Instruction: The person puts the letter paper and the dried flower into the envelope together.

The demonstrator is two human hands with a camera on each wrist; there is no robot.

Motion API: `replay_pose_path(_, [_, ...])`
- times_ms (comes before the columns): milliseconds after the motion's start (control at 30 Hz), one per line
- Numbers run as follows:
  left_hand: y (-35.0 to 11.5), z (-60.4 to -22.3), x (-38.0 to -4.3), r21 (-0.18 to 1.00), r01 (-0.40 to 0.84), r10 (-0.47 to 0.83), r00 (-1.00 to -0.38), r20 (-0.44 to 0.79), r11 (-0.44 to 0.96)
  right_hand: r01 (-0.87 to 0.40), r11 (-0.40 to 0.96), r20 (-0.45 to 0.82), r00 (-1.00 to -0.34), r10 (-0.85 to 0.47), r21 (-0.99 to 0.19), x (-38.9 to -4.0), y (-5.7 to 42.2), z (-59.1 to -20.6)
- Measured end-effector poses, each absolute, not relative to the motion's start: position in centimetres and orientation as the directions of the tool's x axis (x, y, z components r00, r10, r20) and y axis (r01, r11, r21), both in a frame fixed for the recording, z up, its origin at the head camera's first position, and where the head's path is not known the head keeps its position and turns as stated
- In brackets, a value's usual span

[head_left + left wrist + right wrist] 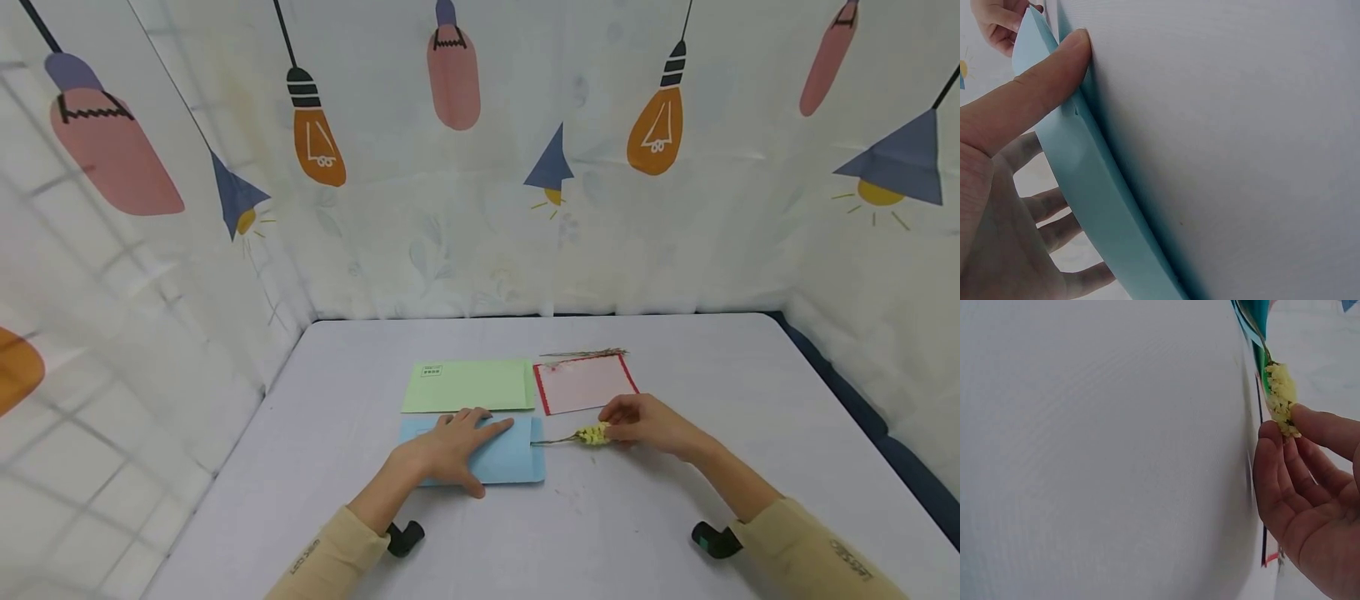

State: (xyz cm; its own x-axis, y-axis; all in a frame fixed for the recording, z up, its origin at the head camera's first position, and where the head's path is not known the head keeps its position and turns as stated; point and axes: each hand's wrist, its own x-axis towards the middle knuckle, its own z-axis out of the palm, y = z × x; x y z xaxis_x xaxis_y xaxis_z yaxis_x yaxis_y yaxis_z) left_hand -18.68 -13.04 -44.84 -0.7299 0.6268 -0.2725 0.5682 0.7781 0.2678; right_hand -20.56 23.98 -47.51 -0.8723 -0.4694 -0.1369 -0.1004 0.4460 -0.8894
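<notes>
A blue envelope (pixel 517 458) lies near the middle of the table, partly covered by my left hand (pixel 457 447). That hand rests on it with fingers spread, and the thumb (pixel 1054 84) lies at the near edge in the left wrist view. My right hand (pixel 648 423) pinches the yellow flower head (pixel 592 434) of a dried flower sprig between thumb and fingertips. Its thin stem points left, and the stem's tip meets the envelope's right end. In the right wrist view the flower head (pixel 1282 400) shows just beyond the fingertips.
Behind the blue envelope lies a green envelope (pixel 468 386). To its right is a pale pink card with red edging (pixel 588 383), and dried stalks (pixel 585 353) lie along its far side. Small crumbs dot the white table (pixel 585 533). A patterned curtain hangs behind.
</notes>
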Motion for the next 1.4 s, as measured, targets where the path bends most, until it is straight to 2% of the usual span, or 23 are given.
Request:
replay_pose_path(700, [-13.0, -45.1, -18.8, 0.277, 0.554, 0.617, -0.739, -0.27, 0.785, -0.059, 0.401, -0.163, -0.853, -0.496, -0.914, -20.8, 21.0, -47.9])
replay_pose_path(1133, [-13.0, -45.2, -18.8, 0.266, 0.552, 0.611, -0.74, -0.281, 0.79, -0.032, 0.43, -0.178, -0.881, -0.439, -0.902, -20.7, 19.2, -47.7])
replay_pose_path(1400, [-13.0, -45.2, -18.9, 0.255, 0.556, 0.611, -0.74, -0.281, 0.791, -0.031, 0.415, -0.176, -0.876, -0.45, -0.909, -20.6, 18.3, -47.7])
